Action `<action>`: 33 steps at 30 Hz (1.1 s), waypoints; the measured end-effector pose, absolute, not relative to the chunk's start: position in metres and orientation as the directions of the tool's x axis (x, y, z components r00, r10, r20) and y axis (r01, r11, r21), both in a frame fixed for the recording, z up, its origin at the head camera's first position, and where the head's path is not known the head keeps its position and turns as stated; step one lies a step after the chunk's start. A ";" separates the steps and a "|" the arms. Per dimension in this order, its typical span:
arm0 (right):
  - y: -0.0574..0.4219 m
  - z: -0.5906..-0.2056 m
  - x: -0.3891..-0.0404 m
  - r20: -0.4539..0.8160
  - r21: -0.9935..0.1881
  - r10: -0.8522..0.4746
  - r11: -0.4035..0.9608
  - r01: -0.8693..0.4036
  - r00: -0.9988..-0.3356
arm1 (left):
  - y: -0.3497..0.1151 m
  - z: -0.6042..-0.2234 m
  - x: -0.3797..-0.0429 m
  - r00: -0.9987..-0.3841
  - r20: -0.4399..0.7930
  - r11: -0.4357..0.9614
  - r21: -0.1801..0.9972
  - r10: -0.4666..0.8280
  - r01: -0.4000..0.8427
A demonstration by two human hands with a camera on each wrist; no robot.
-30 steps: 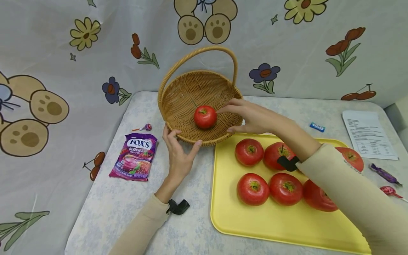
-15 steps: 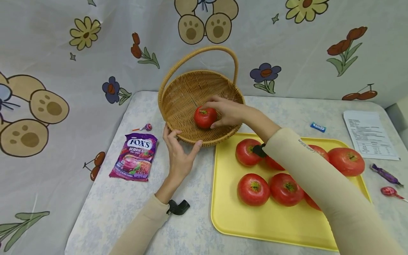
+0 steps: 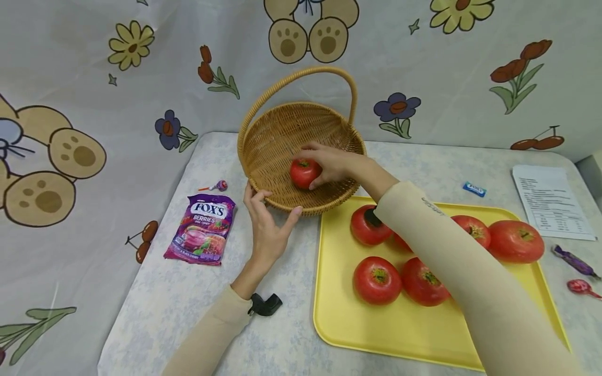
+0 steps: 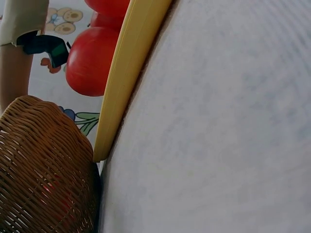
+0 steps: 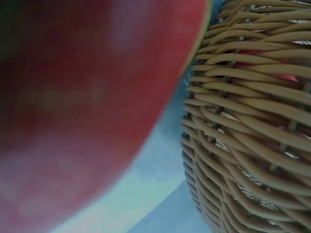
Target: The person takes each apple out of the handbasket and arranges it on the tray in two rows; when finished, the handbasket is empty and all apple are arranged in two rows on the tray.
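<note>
A wicker basket with a tall arched handle leans so that its opening faces the head camera. One red apple lies inside it. My right hand reaches in over the right rim and grips this apple, fingers over its top and thumb at its lower right side. My left hand holds the basket's front left rim, fingers at the edge and thumb below it. In the left wrist view the basket's woven side shows. A large blurred apple fills much of the right wrist view beside the weave.
A yellow tray with several red apples lies right of the basket, partly under my right forearm. A purple candy bag and a lollipop lie left. A blue candy and a printed sheet lie right.
My right hand has moved left from the basket's right side into it and taken hold of the apple. The left hand stays at the rim. The head view has shifted slightly.
</note>
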State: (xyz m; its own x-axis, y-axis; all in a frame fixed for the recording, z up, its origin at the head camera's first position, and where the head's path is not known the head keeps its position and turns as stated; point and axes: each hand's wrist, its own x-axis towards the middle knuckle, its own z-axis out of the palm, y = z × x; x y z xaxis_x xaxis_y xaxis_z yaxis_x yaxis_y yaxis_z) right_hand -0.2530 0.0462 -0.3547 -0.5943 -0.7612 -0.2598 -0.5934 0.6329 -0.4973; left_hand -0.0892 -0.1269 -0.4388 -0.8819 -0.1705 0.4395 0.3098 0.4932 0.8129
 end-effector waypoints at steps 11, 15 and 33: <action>0.044 -0.359 -0.254 -0.231 -0.511 -0.785 0.601 -0.615 -0.575 | -0.127 -0.438 -0.089 -0.886 0.432 0.494 0.815 -0.171 0.302; 0.042 -0.360 -0.253 -0.217 -0.517 -0.787 0.595 -0.616 -0.578 | -0.127 -0.438 -0.089 -0.885 0.431 0.495 0.816 -0.175 0.299; 0.051 -0.351 -0.249 -0.135 -0.510 -0.810 0.550 -0.661 -0.570 | -0.128 -0.440 -0.089 -0.882 0.437 0.493 0.814 -0.173 0.307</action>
State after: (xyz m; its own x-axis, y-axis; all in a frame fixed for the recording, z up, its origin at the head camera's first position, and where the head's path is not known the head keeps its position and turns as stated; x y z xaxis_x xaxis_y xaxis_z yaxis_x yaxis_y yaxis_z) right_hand -0.2490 0.0513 -0.3511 -0.5702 -0.8103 -0.1351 -0.6611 0.5502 -0.5101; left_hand -0.0892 -0.1277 -0.4396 -0.8825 -0.1732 0.4373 0.3066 0.4934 0.8140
